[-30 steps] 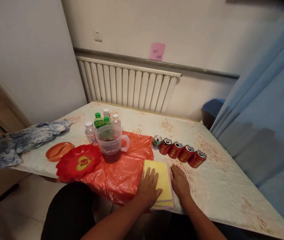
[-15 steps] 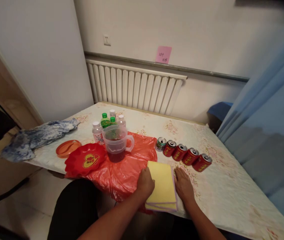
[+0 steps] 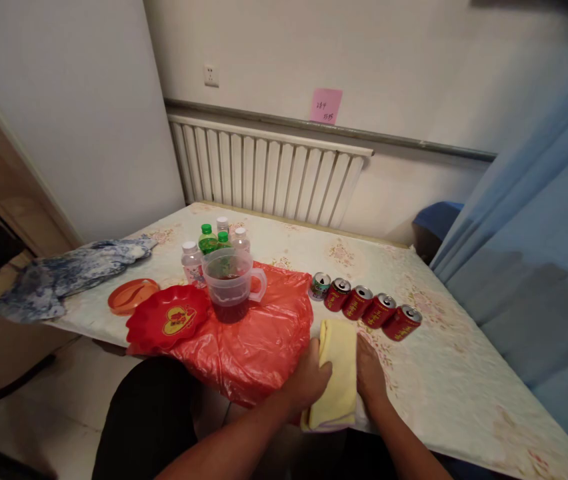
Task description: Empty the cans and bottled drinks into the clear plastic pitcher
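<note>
The yellow cloth [image 3: 340, 360], flat and wide half a second ago, is now bunched narrow. The left hand [image 3: 314, 379] clasps its left edge and the right hand [image 3: 370, 373] presses its right edge, grasp unclear. Beyond the left hand are one orange plate [image 3: 131, 295], one red dish [image 3: 167, 320], five bottles [image 3: 191, 260], one pitcher [image 3: 231, 287] and one red bag [image 3: 264, 340]. Beyond the right are five cans [image 3: 364, 303].
</note>
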The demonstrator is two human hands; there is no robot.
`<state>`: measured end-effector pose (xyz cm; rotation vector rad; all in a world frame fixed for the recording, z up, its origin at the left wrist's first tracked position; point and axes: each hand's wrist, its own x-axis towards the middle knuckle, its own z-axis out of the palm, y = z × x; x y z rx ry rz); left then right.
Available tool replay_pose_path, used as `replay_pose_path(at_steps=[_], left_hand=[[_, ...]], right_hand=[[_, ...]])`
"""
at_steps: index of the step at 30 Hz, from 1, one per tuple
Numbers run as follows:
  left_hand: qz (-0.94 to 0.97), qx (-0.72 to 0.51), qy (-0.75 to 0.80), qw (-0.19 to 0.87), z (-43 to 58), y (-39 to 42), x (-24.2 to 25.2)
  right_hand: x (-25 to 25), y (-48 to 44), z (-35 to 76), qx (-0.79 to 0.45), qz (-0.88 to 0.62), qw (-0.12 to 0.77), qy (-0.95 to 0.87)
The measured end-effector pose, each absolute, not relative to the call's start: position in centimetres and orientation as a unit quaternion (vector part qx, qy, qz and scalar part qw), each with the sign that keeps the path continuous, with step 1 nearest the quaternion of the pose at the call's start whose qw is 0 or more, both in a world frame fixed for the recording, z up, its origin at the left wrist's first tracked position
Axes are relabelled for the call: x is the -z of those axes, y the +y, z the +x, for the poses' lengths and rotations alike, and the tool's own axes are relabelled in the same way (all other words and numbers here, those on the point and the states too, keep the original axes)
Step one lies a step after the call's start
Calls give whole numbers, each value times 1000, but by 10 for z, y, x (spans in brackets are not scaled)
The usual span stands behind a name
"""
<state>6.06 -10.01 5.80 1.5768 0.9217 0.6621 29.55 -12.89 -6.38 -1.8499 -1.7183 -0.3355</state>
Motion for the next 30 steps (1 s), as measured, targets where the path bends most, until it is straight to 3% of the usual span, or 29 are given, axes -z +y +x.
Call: replay_pose_path(at_steps=[4, 7, 21, 30], left_hand=[[591, -218, 257, 733, 27, -84, -86], [516, -192, 246, 798, -3, -59, -97], [371, -270, 300, 836, -51, 2, -51], [417, -258, 352, 797, -44, 4, -33]], right_hand=[[60, -131, 294, 124, -699, 278, -647], [60, -129, 291, 131, -714, 267, -634], [61, -125, 288, 151, -739, 221, -618], [57, -127, 286, 156, -736, 220, -621]])
